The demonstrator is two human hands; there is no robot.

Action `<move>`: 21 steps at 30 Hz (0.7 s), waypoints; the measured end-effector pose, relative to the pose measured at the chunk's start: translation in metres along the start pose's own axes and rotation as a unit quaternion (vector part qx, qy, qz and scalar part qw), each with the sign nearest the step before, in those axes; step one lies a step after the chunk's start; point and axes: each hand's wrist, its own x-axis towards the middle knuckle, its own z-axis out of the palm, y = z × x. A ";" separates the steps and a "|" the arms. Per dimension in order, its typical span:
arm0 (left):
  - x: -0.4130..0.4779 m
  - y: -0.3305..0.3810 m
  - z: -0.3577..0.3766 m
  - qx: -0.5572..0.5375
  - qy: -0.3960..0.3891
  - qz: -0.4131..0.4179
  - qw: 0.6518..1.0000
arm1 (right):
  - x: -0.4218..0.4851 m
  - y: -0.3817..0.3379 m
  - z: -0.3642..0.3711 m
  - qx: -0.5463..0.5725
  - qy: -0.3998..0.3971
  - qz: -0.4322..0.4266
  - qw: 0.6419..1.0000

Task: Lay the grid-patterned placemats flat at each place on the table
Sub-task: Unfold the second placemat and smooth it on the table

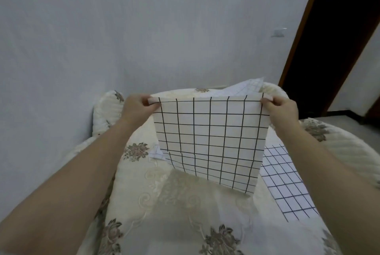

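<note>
Left hand (136, 108), right hand (281, 108) pinch placemat (209, 141) corners, long axis hanging down.

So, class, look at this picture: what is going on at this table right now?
A person holds a white placemat with a black grid up by its top corners, the left hand and the right hand each pinching one. It hangs over the cream floral tablecloth, not yet laid. A second grid placemat lies flat to the right, and a third shows at the far edge.
</note>
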 end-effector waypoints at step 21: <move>0.120 0.063 -0.055 -0.298 0.064 -0.053 0.951 | 0.102 -0.114 0.019 0.106 -0.018 -0.037 0.994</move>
